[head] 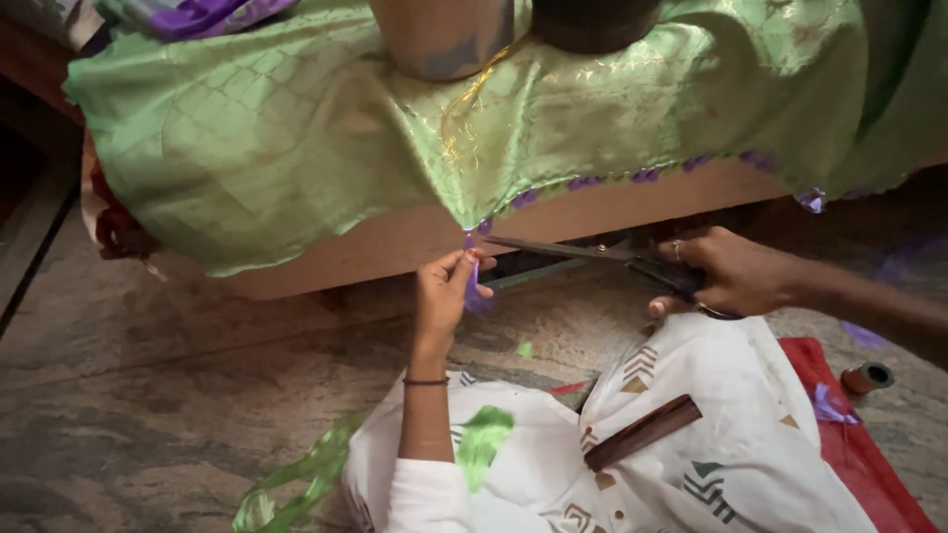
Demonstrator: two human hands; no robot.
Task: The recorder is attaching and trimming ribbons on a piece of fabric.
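Observation:
A light green silky cloth (296,128) with gold pattern hangs over a low wooden table's edge (415,242); purple tassels (583,183) line its hem. My left hand (444,291) pinches a purple tassel (475,291) at the cloth's hanging corner. My right hand (736,276) grips dark scissors (583,252), their blades pointing left toward that tassel, a short way from it. White patterned fabric (711,424) covers my lap below both hands.
Two round vessels (444,35) stand on the cloth on top of the table. A brown comb (642,432) lies on my lap. A thread spool (867,377) sits on red cloth (849,444) at right. Green scraps (296,484) lie on the stone floor.

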